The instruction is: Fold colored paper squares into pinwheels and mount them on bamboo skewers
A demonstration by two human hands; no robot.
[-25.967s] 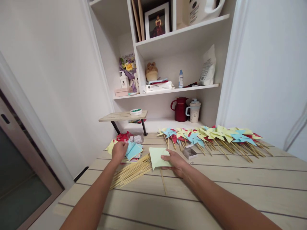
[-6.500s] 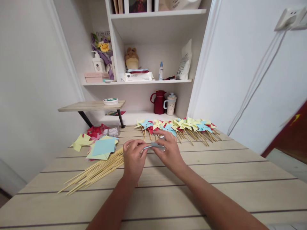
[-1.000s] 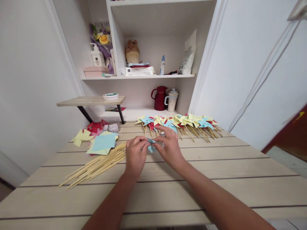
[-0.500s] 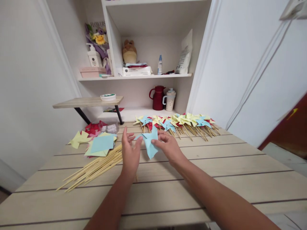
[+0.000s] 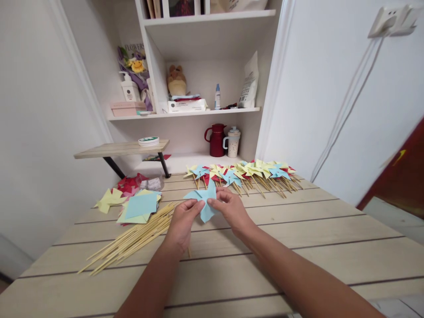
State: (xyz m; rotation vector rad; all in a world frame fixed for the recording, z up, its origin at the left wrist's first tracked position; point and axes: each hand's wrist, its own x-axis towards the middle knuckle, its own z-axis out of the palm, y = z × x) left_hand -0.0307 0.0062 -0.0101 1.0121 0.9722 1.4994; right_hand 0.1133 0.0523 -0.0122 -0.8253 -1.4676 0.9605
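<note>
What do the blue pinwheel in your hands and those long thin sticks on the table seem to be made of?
The blue pinwheel looks like thin matte paper: flat colour, sharp folded points. The sticks look like bare bamboo or light wood, pale yellow and unpainted; which of the two is hard to tell.

Plain white walls (image 5: 36, 110), built-in white shelves (image 5: 185, 114) at the back, pale wood plank surface (image 5: 298, 247), a socket (image 5: 391, 20) with cords up right.

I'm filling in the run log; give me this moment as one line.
left hand: grip on blue pinwheel | right hand: grip on same | skewers: left, on table | finished pinwheels: far edge
</note>
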